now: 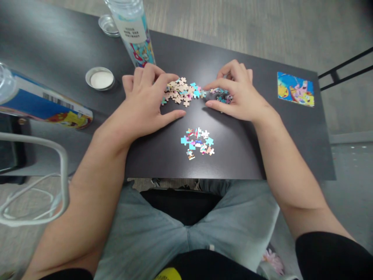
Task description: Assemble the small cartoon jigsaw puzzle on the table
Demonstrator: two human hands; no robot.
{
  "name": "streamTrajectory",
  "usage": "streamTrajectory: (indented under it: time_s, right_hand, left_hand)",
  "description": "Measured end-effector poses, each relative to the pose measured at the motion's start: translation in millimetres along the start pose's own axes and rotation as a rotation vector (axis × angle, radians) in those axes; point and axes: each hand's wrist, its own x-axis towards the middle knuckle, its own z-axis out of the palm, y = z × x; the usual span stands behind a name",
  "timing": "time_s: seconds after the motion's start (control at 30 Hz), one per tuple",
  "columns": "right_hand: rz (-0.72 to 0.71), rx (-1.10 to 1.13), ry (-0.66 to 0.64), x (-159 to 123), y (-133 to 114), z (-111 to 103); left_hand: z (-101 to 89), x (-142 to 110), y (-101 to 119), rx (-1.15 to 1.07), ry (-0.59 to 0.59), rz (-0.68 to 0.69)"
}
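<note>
A loose pile of jigsaw puzzle pieces (183, 93), many showing their plain tan backs, lies on the dark table. At the pile's left edge is my left hand (147, 99), fingers spread and curved over it, thumb stretched out in front. My right hand (237, 93) rests on the other side, its thumb and forefinger apart. Some blue and purple pieces (223, 97) lie beneath the right palm, partly hidden by the fingers. Closer to me is a smaller group of pieces (198, 142), mostly picture side up in light blue, white and red.
A clear tube with a printed label (135, 37) stands behind my left hand. Another printed tube (49, 99) is at the left, near a round lid (100, 79) and a second lid (108, 25). A picture card (295, 89) lies at right. A pale cable (62, 175) hangs at lower left.
</note>
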Motion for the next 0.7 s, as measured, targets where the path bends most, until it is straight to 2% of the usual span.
streamTrajectory:
  time_s: [0.37,0.7]
  right_hand:
    - [-0.055,0.037,0.011,-1.9,8.7,-5.6]
    - [0.010,0.059,0.005,1.3,9.8,0.5]
  left_hand:
    - [4.6,0.0,4.4,-0.025,-0.075,0.060]
    - [5.9,1.1,3.4,-0.053,-0.076,0.072]
